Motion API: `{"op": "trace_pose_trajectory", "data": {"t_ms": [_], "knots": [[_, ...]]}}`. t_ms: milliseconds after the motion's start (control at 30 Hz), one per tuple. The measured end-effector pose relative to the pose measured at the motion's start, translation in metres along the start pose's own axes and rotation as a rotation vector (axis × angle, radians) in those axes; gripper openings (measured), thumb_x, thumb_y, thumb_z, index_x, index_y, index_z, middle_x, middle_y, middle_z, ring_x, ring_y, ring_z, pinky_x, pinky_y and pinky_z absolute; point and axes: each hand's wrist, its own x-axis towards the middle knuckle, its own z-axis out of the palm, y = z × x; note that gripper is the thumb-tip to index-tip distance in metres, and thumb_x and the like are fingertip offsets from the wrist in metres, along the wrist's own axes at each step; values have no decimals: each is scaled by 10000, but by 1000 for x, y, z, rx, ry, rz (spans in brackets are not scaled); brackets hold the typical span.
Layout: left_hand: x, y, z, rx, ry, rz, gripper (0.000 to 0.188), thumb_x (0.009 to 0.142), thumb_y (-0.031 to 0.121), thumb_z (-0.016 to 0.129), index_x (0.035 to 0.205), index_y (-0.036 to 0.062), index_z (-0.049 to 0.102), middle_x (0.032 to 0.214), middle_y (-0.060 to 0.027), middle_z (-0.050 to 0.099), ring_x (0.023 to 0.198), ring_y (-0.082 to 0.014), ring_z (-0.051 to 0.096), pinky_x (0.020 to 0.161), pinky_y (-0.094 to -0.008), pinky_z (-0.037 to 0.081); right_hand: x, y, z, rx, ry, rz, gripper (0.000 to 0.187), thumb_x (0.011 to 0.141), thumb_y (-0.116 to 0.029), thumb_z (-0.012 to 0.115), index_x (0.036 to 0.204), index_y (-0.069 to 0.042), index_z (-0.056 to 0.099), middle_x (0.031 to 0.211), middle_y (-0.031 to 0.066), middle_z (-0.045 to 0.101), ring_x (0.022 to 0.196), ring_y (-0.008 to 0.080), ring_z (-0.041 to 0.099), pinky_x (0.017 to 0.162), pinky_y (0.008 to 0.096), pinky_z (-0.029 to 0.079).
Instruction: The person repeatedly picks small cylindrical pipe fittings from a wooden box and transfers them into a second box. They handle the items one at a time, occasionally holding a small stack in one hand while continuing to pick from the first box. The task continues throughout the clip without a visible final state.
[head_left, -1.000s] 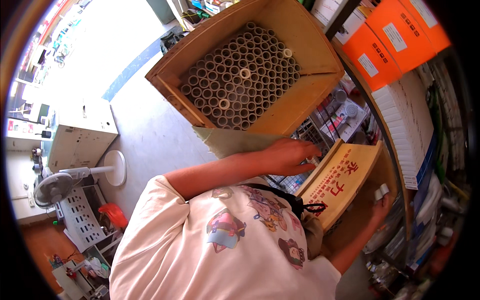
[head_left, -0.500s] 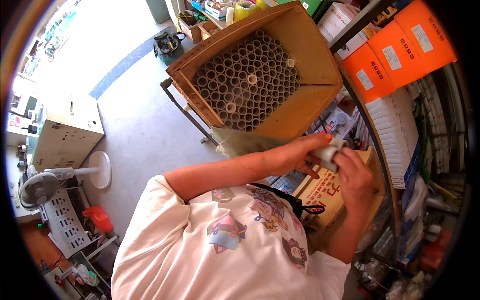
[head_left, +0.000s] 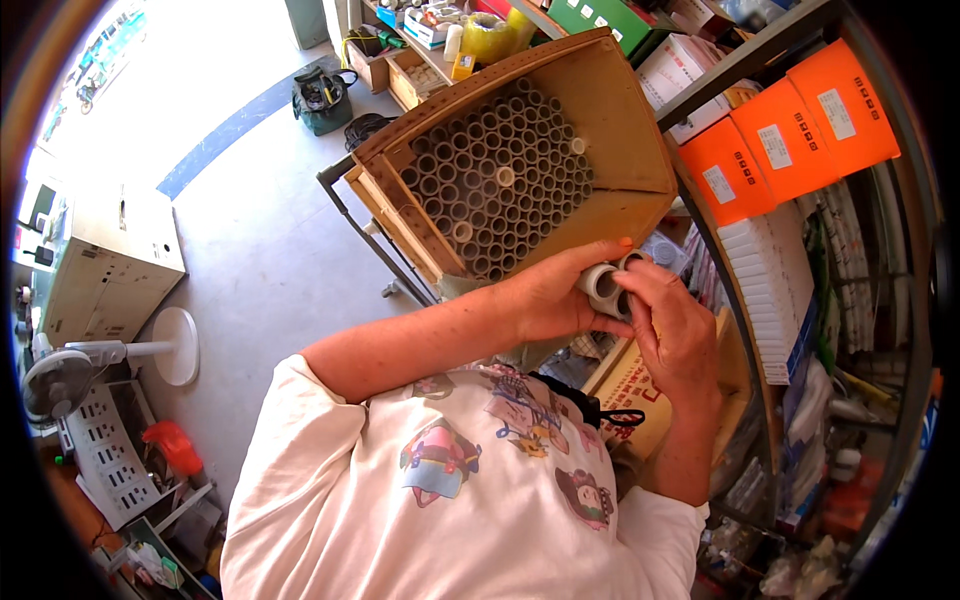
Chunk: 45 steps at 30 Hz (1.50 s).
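A few short, pale grey plastic tube pieces [head_left: 601, 283], like pipe couplings, sit together between my two hands with their round openings showing. My left hand [head_left: 553, 298] is closed around them, thumb along the top. Fingers of my right hand [head_left: 668, 318] close on the same pieces from the right; how many lie in each hand is partly hidden. Just beyond my hands, a large brown open box [head_left: 625, 170] holds many similar grey tubes [head_left: 495, 150], standing on end in tight rows. A few paler ones show among them.
Under my hands is a wooden crate [head_left: 632, 390] with red lettering. Orange boxes [head_left: 800, 130] and a row of white boxes [head_left: 760, 290] fill the rack at right. A dark bag [head_left: 322, 100] stands on the floor behind. A fan [head_left: 65, 385] and cabinet [head_left: 120, 260] are at left.
Both hands have moved left and slightly up with the tube pieces, closer to the box. The pieces have turned, so their openings now show.
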Motion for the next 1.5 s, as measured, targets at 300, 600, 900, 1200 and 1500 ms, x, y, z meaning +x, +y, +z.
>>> {"op": "trace_pose_trajectory", "data": {"t_ms": [300,600,900,1200,1500], "knots": [[1,14,-4,-95,77,109,228,944,287,506,1073,111,572,1048,-53,613,964,-197,596,813,-416,526,17,10,11,90,50,75,369,748,33,672,1087,-97,610,1091,81,607,961,260,628,775,345,526],[0,25,-18,-76,101,167,253,943,336,501,1082,133,555,1009,-38,610,906,-181,596,777,-383,509,35,21,14,38,-90,275,354,729,-77,728,1069,-71,629,975,66,626,840,217,621,738,314,505],[-7,24,-28,-27,269,282,313,958,327,459,1139,87,545,991,-85,622,900,-185,606,747,-339,503,74,61,36,353,5,470,310,766,-47,691,1066,-33,618,925,47,634,780,105,598,692,247,489],[-9,23,-27,13,266,276,282,951,282,501,1139,75,537,942,-59,613,872,-163,611,740,-308,489,152,129,147,465,41,436,340,783,-84,698,1108,-28,612,971,81,653,857,145,641,740,282,521],[-7,22,-28,-12,261,345,282,938,280,542,1135,78,546,929,-40,613,859,-127,594,723,-282,479,193,178,243,274,40,360,388,769,-178,708,1098,-11,587,936,137,660,819,207,653,707,325,506]]}}
